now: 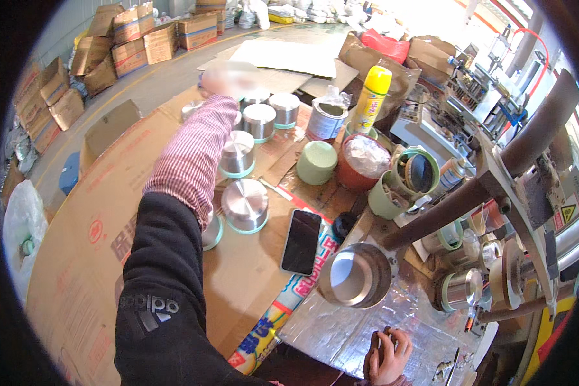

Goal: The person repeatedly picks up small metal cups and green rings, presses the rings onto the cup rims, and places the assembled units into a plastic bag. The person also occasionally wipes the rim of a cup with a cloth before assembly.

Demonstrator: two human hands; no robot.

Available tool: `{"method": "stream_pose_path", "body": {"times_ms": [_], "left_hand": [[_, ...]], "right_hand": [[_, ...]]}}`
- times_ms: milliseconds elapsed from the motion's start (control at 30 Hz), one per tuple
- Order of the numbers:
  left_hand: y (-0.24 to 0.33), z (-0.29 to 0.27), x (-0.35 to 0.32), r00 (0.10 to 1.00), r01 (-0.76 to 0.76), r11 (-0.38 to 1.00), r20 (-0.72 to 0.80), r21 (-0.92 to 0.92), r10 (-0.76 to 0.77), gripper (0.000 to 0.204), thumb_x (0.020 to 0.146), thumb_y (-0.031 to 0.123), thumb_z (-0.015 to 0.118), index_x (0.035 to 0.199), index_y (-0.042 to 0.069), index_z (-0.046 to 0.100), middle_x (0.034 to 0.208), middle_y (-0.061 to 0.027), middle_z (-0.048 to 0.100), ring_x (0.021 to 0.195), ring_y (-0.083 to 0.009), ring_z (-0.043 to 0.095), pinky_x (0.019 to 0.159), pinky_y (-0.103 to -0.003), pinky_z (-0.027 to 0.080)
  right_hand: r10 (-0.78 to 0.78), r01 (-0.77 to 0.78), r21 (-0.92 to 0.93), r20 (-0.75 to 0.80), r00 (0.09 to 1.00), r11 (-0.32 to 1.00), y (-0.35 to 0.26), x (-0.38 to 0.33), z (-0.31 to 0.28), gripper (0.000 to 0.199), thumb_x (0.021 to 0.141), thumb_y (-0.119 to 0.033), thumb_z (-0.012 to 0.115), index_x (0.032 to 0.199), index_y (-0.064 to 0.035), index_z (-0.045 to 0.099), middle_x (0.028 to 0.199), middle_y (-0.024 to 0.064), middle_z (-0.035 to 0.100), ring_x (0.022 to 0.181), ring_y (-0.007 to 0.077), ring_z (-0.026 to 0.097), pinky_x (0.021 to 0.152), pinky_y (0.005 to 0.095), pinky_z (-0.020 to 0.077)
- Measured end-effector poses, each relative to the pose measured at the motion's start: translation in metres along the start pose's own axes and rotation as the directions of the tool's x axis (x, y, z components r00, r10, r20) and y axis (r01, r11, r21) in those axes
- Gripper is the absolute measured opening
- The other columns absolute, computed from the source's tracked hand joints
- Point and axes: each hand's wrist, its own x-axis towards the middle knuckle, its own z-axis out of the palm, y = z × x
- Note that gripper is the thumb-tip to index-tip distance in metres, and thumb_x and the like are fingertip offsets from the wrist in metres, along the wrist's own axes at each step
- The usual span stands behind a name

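My left hand (228, 77) is stretched far out over the cardboard-covered table (90, 257), in a checked cuff and black sleeve. The hand is blurred, and it hovers by a group of shiny metal tins with green rims (259, 121). More such tins stand nearer: one (237, 153) beside my forearm and one (246, 204) by my elbow. My right hand (389, 354) rests low on the foil-covered bench (341, 334), fingers curled over a small dark thing. Whether it grips that thing is unclear. A metal cup (354, 276) sits on the machine just above it.
A black phone (301, 241) lies on the cardboard. Behind it are a green cup (316, 162), a red-brown bowl with plastic (365, 161), a yellow spray can (372, 96) and an open tin (326, 121). A press machine (495, 186) fills the right. Cardboard boxes (128, 38) line the far floor.
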Motion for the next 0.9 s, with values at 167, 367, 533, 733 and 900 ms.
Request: {"method": "stream_pose_path", "body": {"times_ms": [167,367,533,733,900], "left_hand": [[-0.013,0.031,0.044,0.982,0.024,1.0,0.187,0.014,-0.026,0.095,0.077,0.066,0.079,0.156,0.031,0.04,0.153,-0.0236,0.046,0.143,-0.0379,0.041,0.12,-0.052,0.03],[-0.026,0.021,0.024,0.96,-0.214,0.855,0.06,-0.473,0.273,0.082,0.075,0.038,0.09,0.145,0.014,0.056,0.137,-0.0188,0.063,0.131,-0.0282,0.056,0.108,-0.04,0.047],[-0.004,-0.027,-0.067,0.675,-0.319,0.594,0.263,-0.739,0.69,0.084,0.077,0.018,0.086,0.151,0.009,0.048,0.148,-0.0155,0.049,0.136,-0.0284,0.049,0.112,-0.039,0.045],[-0.015,-0.08,-0.143,0.036,-0.766,0.466,0.695,-0.442,0.718,0.09,0.075,0.03,0.081,0.155,0.023,0.04,0.135,-0.0163,0.053,0.127,-0.037,0.053,0.108,-0.047,0.046],[-0.012,-0.086,-0.119,0.032,-0.783,0.523,0.818,-0.336,0.574,0.078,0.078,0.043,0.077,0.147,0.018,0.048,0.146,-0.0198,0.048,0.14,-0.0351,0.042,0.114,-0.048,0.039]], "right_hand": [[-0.039,0.039,-0.007,-0.004,0.999,0.999,-0.008,0.009,-0.008,0.033,0.084,-0.001,0.072,0.116,-0.0032,0.066,0.119,0.0207,0.063,0.107,0.0398,0.06,0.094,0.0521,0.047],[0.007,-0.007,0.037,0.007,1.0,0.999,-0.011,0.01,-0.008,0.034,0.085,-0.009,0.067,0.119,-0.0049,0.068,0.124,0.0206,0.06,0.115,0.0406,0.056,0.1,0.0531,0.0441],[0.0,0.0,0.036,0.016,1.0,0.999,-0.009,0.007,-0.007,0.035,0.086,-0.01,0.066,0.12,-0.0054,0.069,0.125,0.0204,0.06,0.115,0.0405,0.056,0.099,0.0521,0.0443],[0.01,-0.011,0.036,0.033,0.999,0.999,-0.01,0.007,-0.008,0.035,0.088,-0.012,0.064,0.122,-0.0059,0.069,0.127,0.0201,0.059,0.114,0.0398,0.057,0.097,0.0512,0.0447],[-0.009,0.009,-0.015,0.032,0.999,1.0,-0.006,0.006,-0.006,0.036,0.09,-0.014,0.065,0.125,-0.0079,0.067,0.128,0.02,0.06,0.117,0.0397,0.056,0.099,0.0524,0.0436]]}}
